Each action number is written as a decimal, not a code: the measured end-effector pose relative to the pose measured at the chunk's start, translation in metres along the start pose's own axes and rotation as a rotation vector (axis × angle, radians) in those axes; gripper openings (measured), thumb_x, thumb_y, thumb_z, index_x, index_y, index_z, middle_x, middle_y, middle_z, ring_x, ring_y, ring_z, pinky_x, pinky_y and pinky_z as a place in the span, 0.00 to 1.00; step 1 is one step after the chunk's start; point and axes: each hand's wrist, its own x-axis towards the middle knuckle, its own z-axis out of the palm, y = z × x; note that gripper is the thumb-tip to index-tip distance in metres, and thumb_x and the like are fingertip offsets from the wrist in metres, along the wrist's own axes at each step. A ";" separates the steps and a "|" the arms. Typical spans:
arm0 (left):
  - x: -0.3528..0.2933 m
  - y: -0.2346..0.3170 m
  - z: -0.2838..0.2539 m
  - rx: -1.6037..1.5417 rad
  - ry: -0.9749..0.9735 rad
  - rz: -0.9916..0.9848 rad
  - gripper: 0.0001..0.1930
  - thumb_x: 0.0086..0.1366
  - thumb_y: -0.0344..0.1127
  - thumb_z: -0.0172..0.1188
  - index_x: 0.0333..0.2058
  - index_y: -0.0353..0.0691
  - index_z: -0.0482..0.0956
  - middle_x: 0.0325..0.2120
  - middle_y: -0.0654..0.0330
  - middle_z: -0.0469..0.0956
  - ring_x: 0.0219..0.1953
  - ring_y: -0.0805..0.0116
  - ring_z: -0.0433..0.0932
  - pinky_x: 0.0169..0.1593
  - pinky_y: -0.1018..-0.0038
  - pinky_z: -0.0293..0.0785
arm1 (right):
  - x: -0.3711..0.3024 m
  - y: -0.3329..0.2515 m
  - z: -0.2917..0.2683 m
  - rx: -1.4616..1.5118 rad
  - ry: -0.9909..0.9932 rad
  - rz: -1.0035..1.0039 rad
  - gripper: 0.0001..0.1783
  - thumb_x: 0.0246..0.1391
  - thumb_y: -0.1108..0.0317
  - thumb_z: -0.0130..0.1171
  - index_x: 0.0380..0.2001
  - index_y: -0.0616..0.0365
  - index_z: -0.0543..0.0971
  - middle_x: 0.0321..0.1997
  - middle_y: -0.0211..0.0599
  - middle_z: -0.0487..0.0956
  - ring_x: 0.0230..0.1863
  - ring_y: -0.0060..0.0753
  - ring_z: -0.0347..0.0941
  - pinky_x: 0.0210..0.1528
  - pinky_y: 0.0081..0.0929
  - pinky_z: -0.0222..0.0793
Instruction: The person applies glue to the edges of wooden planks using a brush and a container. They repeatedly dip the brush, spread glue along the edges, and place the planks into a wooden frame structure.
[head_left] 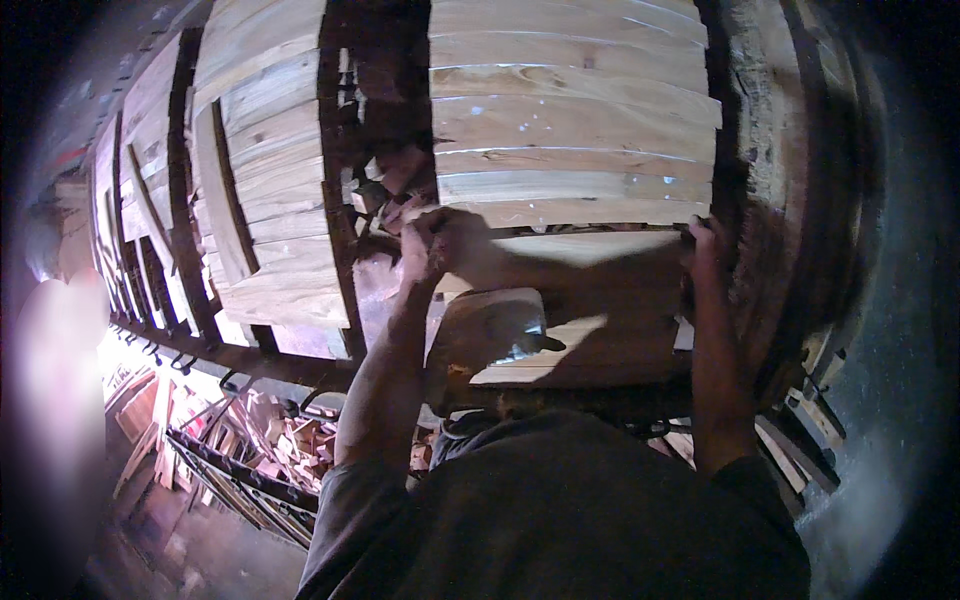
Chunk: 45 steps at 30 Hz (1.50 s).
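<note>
Both hands grip one pale wooden plank (590, 245) atop a stack (570, 120): left hand (440, 243) closed on its left end, right hand (706, 245) curled around its right end.

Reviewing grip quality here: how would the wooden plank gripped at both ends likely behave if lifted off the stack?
The plank looks stiff: a flat sawn board spanning from the left hand to the right hand without visible sag. It is probably fairly light, being thin like its neighbours. Its rough surface should not slip, and a flat board will not roll.
</note>
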 end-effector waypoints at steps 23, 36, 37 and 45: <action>-0.050 -0.026 -0.034 -0.025 -0.119 -0.168 0.15 0.61 0.37 0.58 0.42 0.33 0.80 0.33 0.57 0.81 0.35 0.69 0.77 0.41 0.70 0.75 | 0.001 0.086 -0.017 -0.124 0.489 -0.455 0.36 0.56 0.52 0.57 0.65 0.51 0.61 0.57 0.41 0.73 0.61 0.38 0.62 0.65 0.37 0.55; -0.042 -0.037 -0.034 0.216 -0.126 0.042 0.22 0.56 0.39 0.61 0.47 0.30 0.77 0.50 0.43 0.75 0.54 0.53 0.74 0.56 0.66 0.70 | 0.029 0.118 -0.041 0.098 0.222 -0.466 0.19 0.55 0.63 0.55 0.49 0.56 0.75 0.49 0.34 0.77 0.48 0.31 0.70 0.52 0.31 0.65; -0.043 -0.036 -0.032 0.135 -0.077 0.032 0.22 0.56 0.38 0.61 0.48 0.30 0.76 0.50 0.43 0.75 0.54 0.53 0.75 0.55 0.66 0.71 | 0.022 0.112 -0.041 0.002 0.208 -0.461 0.18 0.55 0.64 0.55 0.49 0.57 0.76 0.48 0.34 0.77 0.47 0.31 0.71 0.52 0.31 0.65; -0.081 0.024 -0.037 -0.044 0.067 0.065 0.21 0.54 0.26 0.65 0.49 0.36 0.77 0.46 0.49 0.77 0.50 0.56 0.76 0.53 0.68 0.73 | -0.013 0.124 -0.085 0.043 -0.123 -0.456 0.17 0.53 0.73 0.57 0.47 0.59 0.78 0.41 0.33 0.80 0.44 0.25 0.73 0.51 0.27 0.67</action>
